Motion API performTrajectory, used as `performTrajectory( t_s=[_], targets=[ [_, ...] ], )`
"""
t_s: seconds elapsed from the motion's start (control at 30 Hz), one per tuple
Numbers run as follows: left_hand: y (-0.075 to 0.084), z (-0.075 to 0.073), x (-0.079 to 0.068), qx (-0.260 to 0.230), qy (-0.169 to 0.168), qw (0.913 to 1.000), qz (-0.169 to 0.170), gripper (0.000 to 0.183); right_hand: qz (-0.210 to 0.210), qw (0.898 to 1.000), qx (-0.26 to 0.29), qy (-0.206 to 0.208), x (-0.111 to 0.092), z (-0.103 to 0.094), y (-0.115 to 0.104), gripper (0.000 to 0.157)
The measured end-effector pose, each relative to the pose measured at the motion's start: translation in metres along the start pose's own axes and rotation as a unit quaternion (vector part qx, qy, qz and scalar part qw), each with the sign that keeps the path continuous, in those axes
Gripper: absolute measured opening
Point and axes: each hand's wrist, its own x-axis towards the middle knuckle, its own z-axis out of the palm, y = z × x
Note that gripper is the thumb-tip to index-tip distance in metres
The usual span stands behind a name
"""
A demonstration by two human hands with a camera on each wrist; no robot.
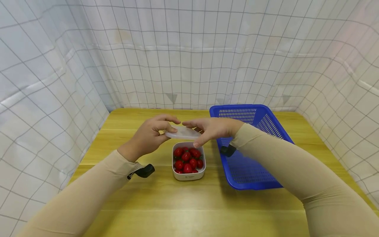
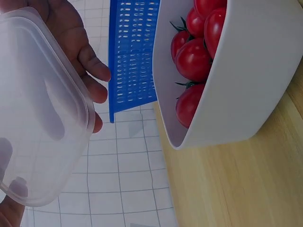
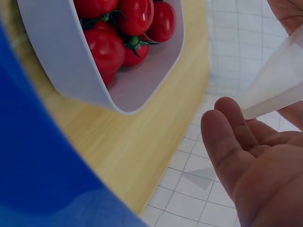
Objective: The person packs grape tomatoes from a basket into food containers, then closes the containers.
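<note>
A translucent plastic lid (image 1: 184, 132) is held up by my left hand (image 1: 152, 131), which pinches its left side between thumb and fingers. My right hand (image 1: 211, 129) is at the lid's right edge, its fingers loosely extended and its thumb below the edge. In the right wrist view the right hand (image 3: 260, 161) is close to the lid's corner (image 3: 279, 90); whether it touches is hard to tell. Just below the lid stands a white square container (image 1: 189, 177), uncovered, with several small red tomatoes (image 1: 187, 161) with green stems inside.
A blue plastic basket (image 1: 234, 181) with slotted walls stands right of the container, partly under the right forearm. Both rest on a wooden table (image 1: 183, 207). White gridded curtains (image 1: 189, 65) surround the table's back and sides.
</note>
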Motion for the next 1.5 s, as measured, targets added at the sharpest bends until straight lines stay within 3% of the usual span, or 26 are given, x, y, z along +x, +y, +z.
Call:
performTrajectory(
  t_s=[0.13,0.27,0.4,0.53,0.67,0.8,0.97,1.27,1.5],
  targets=[
    [0.000,0.000,0.001,-0.017,-0.023,0.9994,-0.019,0.019,0.003,1.000,0.006,0.014,-0.002,0.001,0.001,0.114],
    [-0.002,0.000,0.002,-0.050,-0.073,0.9927,-0.082,0.013,-0.002,0.999,-0.009,0.038,-0.004,0.002,0.001,0.114],
    [-0.005,0.001,0.002,-0.093,-0.141,0.9725,-0.161,0.024,-0.007,0.998,-0.017,0.052,-0.003,0.005,0.002,0.113],
    [-0.006,0.004,0.002,-0.130,-0.199,0.9506,-0.200,0.059,-0.015,0.999,-0.017,0.046,-0.001,0.009,0.001,0.116],
    [-0.009,0.005,0.001,-0.163,-0.233,0.9344,-0.214,0.097,-0.008,0.998,-0.049,0.046,-0.001,0.011,0.001,0.118],
    [-0.012,0.005,-0.001,-0.169,-0.256,0.9283,-0.210,0.114,0.004,0.994,-0.094,0.052,-0.003,0.013,-0.001,0.120],
    [-0.012,0.008,-0.003,-0.149,-0.284,0.9258,-0.200,0.110,0.022,0.991,-0.122,0.042,-0.003,0.015,-0.003,0.119],
    [-0.010,0.015,-0.006,-0.146,-0.336,0.9070,-0.207,0.114,0.064,0.979,-0.190,0.019,-0.002,0.021,-0.008,0.118],
    [-0.014,0.025,-0.009,-0.120,-0.340,0.9156,-0.178,0.115,0.104,0.959,-0.263,-0.016,0.002,0.026,-0.013,0.116]
  ],
)
